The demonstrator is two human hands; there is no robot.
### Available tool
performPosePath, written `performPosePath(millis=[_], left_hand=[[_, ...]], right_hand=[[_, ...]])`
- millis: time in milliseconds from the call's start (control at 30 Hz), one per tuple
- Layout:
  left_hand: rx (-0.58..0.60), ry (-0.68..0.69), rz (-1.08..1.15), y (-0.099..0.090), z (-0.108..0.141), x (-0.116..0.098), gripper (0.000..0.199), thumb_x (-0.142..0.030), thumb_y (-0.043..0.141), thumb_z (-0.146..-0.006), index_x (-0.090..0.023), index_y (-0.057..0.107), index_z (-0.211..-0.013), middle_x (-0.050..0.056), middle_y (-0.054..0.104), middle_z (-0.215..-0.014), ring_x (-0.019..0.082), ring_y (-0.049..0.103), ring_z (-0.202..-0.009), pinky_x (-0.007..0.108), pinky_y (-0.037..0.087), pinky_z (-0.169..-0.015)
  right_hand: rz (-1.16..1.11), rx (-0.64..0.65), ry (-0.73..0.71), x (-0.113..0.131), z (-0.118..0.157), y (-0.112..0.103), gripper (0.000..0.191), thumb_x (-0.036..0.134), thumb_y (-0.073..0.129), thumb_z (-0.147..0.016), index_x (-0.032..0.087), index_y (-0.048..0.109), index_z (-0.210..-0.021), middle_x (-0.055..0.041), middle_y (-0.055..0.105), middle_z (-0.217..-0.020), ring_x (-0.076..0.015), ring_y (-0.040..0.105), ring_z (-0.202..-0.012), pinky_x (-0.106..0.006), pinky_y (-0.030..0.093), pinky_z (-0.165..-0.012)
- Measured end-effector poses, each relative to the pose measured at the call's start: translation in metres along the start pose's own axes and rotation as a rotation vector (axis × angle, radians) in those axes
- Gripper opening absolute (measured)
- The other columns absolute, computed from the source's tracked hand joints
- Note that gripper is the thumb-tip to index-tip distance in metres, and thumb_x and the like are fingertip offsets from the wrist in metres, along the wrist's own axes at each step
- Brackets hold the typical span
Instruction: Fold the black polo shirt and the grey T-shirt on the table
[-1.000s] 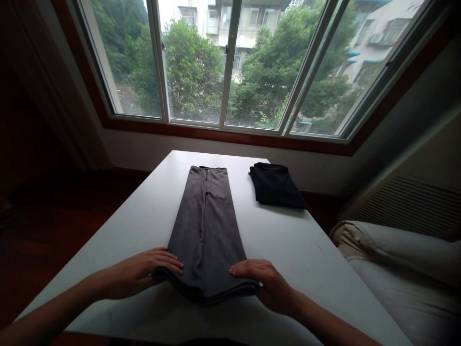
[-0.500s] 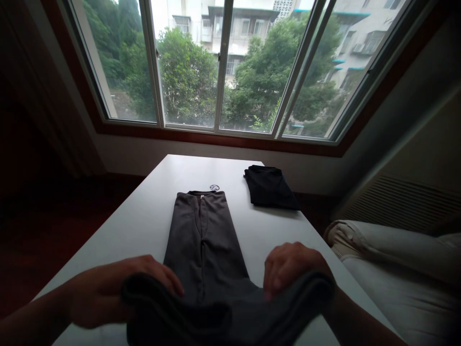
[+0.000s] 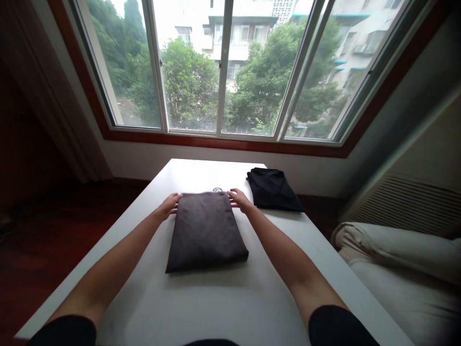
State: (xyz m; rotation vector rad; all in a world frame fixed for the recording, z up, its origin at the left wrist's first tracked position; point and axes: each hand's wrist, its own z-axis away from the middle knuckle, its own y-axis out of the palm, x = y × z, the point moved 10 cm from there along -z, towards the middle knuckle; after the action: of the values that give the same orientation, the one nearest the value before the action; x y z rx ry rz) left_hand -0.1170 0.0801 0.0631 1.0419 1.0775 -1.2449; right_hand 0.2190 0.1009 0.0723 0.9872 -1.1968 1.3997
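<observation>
A dark grey garment [image 3: 207, 230] lies folded into a compact block on the white table [image 3: 201, 307]. At its far left corner is my left hand [image 3: 170, 205], fingers pinching the folded edge. My right hand [image 3: 239, 199] grips the far right corner, its fingertips partly under the cloth. A small dark loop [image 3: 217, 190] shows just past the garment's far edge, close to my right fingers. Both arms reach forward along the garment's sides without touching its near end.
A folded black garment [image 3: 273, 190] rests at the table's far right edge. Beyond the right side is a light-coloured cushioned seat [image 3: 392, 278]. A wide window [image 3: 223, 134] stands behind the table, with a curtain [image 3: 54, 96] at the left.
The near part of the grey garment has been folded over, away from me, onto the far part. Both hands have moved forward with it to the far corners.
</observation>
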Motion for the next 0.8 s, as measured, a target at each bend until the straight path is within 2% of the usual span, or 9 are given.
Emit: performPosePath(millis=[67,133,267,367,467,533,667,800], left_hand=[[-0.081,-0.076,-0.172,-0.012,-0.013,0.031,0.061,-0.028,0.067,-0.096,-0.012,0.045,-0.151,0.005,0.071,-0.083,0.015,0.067,-0.062,0.024,0.055,-0.058],[-0.089,-0.042,-0.222,-0.014,-0.020,0.042,0.065,-0.026,0.070,-0.092,-0.014,0.046,-0.152,0.004,0.071,-0.085,0.015,0.067,-0.064,0.024,0.054,-0.060],[-0.156,0.215,-0.362,-0.010,-0.024,0.022,0.059,-0.025,0.072,-0.087,-0.017,0.058,-0.144,0.005,0.074,-0.093,0.017,0.069,-0.076,0.026,0.057,-0.070],[-0.254,0.351,-0.451,-0.011,-0.024,0.008,0.060,-0.025,0.067,-0.090,-0.020,0.056,-0.149,0.007,0.075,-0.105,0.018,0.071,-0.086,0.027,0.057,-0.080],[-0.306,0.378,-0.587,-0.014,-0.028,0.011,0.057,-0.022,0.062,-0.094,-0.020,0.055,-0.151,0.009,0.074,-0.115,0.019,0.071,-0.091,0.029,0.056,-0.085],[-0.303,0.363,-0.662,-0.015,-0.033,0.017,0.054,-0.023,0.060,-0.095,-0.018,0.056,-0.149,0.011,0.074,-0.118,0.020,0.072,-0.093,0.029,0.055,-0.087],[-0.245,0.384,-0.723,-0.011,-0.038,0.022,0.059,-0.030,0.064,-0.095,-0.020,0.053,-0.152,0.011,0.073,-0.125,0.022,0.072,-0.100,0.031,0.055,-0.091],[-0.162,0.487,-0.778,0.002,-0.036,0.015,0.055,-0.018,0.062,-0.092,-0.022,0.059,-0.147,0.010,0.068,-0.137,0.022,0.068,-0.109,0.034,0.051,-0.103]], right_hand=[[0.069,0.011,0.041,-0.035,-0.009,0.001,0.049,0.035,0.069,-0.091,0.020,0.057,-0.136,-0.0020,0.069,-0.086,-0.0154,0.065,-0.071,-0.028,0.057,-0.067],[0.161,0.011,-0.047,-0.048,-0.011,0.002,0.046,0.031,0.067,-0.091,0.022,0.061,-0.136,-0.0014,0.070,-0.089,-0.0161,0.066,-0.074,-0.028,0.057,-0.070],[0.386,-0.013,-0.342,-0.032,-0.007,0.010,0.035,0.021,0.066,-0.086,0.024,0.075,-0.119,-0.0018,0.076,-0.101,-0.0195,0.070,-0.091,-0.032,0.056,-0.089],[0.413,-0.103,-0.465,-0.014,-0.005,0.007,0.035,0.021,0.057,-0.091,0.025,0.077,-0.120,-0.0017,0.078,-0.112,-0.0192,0.071,-0.094,-0.033,0.055,-0.096],[0.421,-0.164,-0.429,-0.014,-0.008,0.001,0.034,0.023,0.054,-0.094,0.026,0.078,-0.119,-0.0008,0.079,-0.115,-0.0191,0.073,-0.096,-0.032,0.055,-0.097],[0.461,-0.165,-0.379,-0.020,-0.010,0.000,0.033,0.021,0.056,-0.094,0.027,0.080,-0.114,0.0001,0.079,-0.115,-0.0199,0.073,-0.103,-0.032,0.054,-0.100],[0.504,-0.172,-0.386,-0.026,-0.009,0.000,0.032,0.019,0.056,-0.094,0.028,0.082,-0.112,-0.0001,0.079,-0.119,-0.0208,0.072,-0.112,-0.033,0.052,-0.105],[0.516,-0.207,-0.404,-0.026,-0.010,-0.002,0.034,0.020,0.054,-0.098,0.027,0.081,-0.117,-0.0013,0.078,-0.123,-0.0219,0.072,-0.115,-0.034,0.051,-0.107]])
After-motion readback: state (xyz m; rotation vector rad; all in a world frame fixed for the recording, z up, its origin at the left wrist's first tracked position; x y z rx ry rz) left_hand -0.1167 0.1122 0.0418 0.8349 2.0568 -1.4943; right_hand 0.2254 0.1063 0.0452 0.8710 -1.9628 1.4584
